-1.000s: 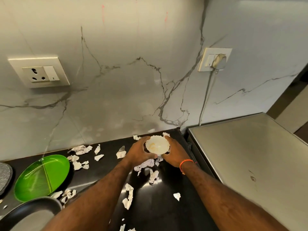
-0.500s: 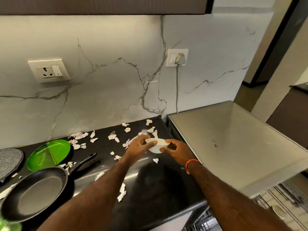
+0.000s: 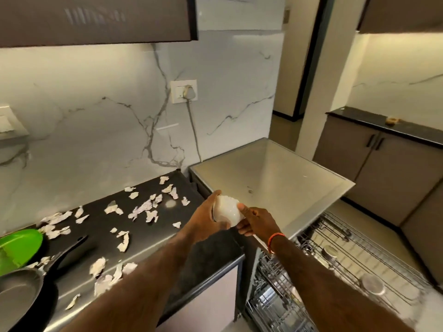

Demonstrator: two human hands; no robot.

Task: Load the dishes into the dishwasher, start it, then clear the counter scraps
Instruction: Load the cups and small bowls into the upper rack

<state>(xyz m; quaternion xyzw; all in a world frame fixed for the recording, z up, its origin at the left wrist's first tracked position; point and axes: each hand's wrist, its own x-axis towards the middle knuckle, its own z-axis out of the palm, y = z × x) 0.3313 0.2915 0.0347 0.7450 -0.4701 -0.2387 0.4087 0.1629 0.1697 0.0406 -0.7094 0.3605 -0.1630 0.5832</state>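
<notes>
I've got the white bowl (image 3: 226, 212) tipped on its side between both hands, left hand (image 3: 205, 221) and right hand (image 3: 254, 220) fingers curled round it, held above the counter edge, probably angled to slot into the open dishwasher rack (image 3: 347, 267) at near right.

There was only the one view, from a wide-angle camera worn on the person's head. It looked forward and down, facing the marble wall (image 3: 96, 130) across the black worktop (image 3: 148, 238), with the open dishwasher (image 3: 335, 267) at lower right. It sat close, both forearms reaching out from the bottom edge toward the frame's middle
</notes>
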